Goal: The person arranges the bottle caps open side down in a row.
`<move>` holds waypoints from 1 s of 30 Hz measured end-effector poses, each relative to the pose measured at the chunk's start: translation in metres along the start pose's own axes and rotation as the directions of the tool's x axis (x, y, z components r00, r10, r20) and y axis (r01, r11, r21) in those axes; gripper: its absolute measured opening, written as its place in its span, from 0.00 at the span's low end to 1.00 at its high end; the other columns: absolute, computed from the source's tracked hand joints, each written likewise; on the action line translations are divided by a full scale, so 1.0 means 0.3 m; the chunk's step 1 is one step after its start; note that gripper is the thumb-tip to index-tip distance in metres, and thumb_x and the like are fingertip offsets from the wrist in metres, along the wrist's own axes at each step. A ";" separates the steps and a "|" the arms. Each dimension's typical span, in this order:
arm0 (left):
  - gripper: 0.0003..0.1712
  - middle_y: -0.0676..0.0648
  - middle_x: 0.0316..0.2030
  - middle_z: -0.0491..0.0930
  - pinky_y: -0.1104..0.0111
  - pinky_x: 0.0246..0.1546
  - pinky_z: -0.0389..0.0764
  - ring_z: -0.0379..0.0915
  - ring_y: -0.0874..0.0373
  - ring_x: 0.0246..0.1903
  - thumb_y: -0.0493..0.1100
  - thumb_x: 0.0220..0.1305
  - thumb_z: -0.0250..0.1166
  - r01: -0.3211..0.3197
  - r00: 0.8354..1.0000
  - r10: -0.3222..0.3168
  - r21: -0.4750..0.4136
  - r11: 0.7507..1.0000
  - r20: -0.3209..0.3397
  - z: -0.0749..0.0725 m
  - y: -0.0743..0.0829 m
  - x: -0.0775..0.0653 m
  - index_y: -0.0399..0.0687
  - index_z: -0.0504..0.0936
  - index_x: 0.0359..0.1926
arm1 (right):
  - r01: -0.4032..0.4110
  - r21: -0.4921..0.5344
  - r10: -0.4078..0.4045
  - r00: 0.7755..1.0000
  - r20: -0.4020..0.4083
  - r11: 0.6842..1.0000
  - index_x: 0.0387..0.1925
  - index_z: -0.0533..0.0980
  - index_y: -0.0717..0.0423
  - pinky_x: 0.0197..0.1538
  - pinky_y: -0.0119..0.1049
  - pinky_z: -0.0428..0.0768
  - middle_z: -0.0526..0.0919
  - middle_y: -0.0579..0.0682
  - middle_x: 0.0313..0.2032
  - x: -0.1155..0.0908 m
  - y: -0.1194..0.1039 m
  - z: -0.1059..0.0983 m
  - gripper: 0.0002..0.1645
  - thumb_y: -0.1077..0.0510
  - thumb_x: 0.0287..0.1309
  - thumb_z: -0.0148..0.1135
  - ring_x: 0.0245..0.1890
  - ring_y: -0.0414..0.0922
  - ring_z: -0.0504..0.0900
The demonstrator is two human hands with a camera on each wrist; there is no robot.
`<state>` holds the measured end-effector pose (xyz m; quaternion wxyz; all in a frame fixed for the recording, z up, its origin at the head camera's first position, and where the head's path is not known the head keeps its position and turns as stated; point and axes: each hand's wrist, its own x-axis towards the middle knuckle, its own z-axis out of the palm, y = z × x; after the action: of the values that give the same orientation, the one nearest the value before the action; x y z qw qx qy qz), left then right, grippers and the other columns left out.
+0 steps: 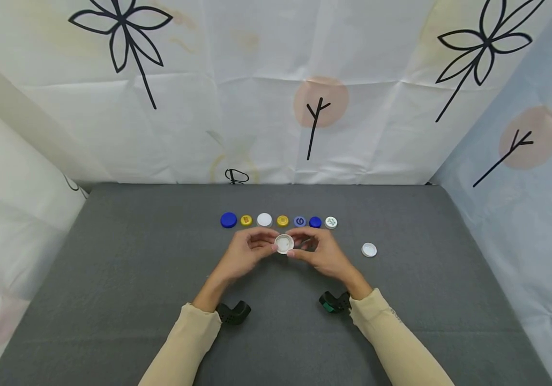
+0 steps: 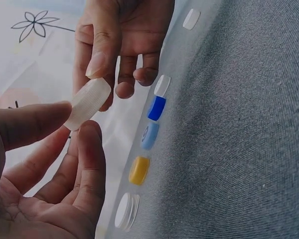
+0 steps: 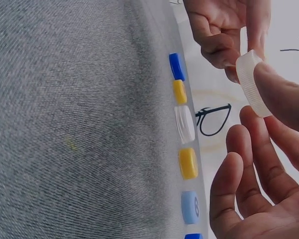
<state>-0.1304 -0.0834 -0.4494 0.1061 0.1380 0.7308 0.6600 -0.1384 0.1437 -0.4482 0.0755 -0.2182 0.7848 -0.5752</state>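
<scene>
A white ridged bottle cap point(image 1: 284, 244) is held up between both hands, its hollow side toward the head camera. My left hand point(image 1: 246, 252) pinches its left edge between thumb and fingers. On the opposite edge, my right hand point(image 1: 320, 251) pinches it the same way. In the left wrist view the cap point(image 2: 89, 103) shows its ribbed side, tilted. Just beyond the hands lies a row of caps, among them a large white cap point(image 1: 264, 220), a yellow cap point(image 1: 283, 221) and a light blue cap point(image 1: 299, 221).
The row also has a large blue cap point(image 1: 228, 220) and a small yellow cap point(image 1: 246, 220) at its left, a blue cap point(image 1: 315, 222) and a white printed cap point(image 1: 331, 222) at its right. Another white cap point(image 1: 369, 250) lies apart on the grey cloth point(image 1: 126, 279).
</scene>
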 end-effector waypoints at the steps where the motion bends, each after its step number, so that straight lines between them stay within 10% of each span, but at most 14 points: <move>1: 0.14 0.39 0.44 0.84 0.69 0.44 0.81 0.82 0.54 0.41 0.31 0.65 0.69 0.005 1.000 -0.005 0.000 1.000 -0.009 0.001 0.001 0.001 0.32 0.83 0.51 | -0.003 0.004 0.003 1.000 0.001 1.000 0.53 0.81 0.67 0.45 0.47 0.80 0.86 0.59 0.44 0.000 -0.002 -0.001 0.21 0.69 0.57 0.72 0.41 0.56 0.82; 11: 0.12 0.38 0.45 0.84 0.66 0.46 0.83 0.82 0.47 0.45 0.32 0.68 0.67 -0.008 0.999 0.006 -0.044 0.999 -0.036 0.008 0.006 0.003 0.32 0.83 0.51 | -0.018 0.019 0.019 0.998 -0.051 1.000 0.50 0.82 0.66 0.40 0.36 0.80 0.86 0.59 0.43 0.007 -0.013 -0.012 0.13 0.67 0.64 0.67 0.40 0.53 0.83; 24: 0.17 0.26 0.48 0.81 0.51 0.51 0.81 0.81 0.33 0.48 0.38 0.73 0.64 0.137 0.991 -0.136 -0.175 0.975 0.019 0.009 0.010 0.018 0.27 0.81 0.54 | 0.153 0.032 -0.148 0.982 -0.121 0.988 0.46 0.84 0.67 0.44 0.40 0.81 0.84 0.59 0.40 0.006 -0.020 -0.001 0.13 0.72 0.58 0.69 0.41 0.47 0.80; 30: 0.17 0.34 0.49 0.83 0.56 0.52 0.81 0.83 0.43 0.49 0.36 0.70 0.66 0.156 0.988 -0.157 -0.173 0.972 0.008 0.005 0.022 0.015 0.29 0.81 0.56 | 0.159 0.033 -0.155 0.983 -0.100 0.987 0.45 0.84 0.65 0.44 0.43 0.82 0.84 0.57 0.41 0.003 -0.023 -0.007 0.13 0.72 0.58 0.70 0.42 0.53 0.81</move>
<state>-0.1337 -0.0797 -0.4428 0.1674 0.0683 0.6797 0.7109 -0.1382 0.1434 -0.4411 -0.0038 -0.2498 0.7558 -0.6053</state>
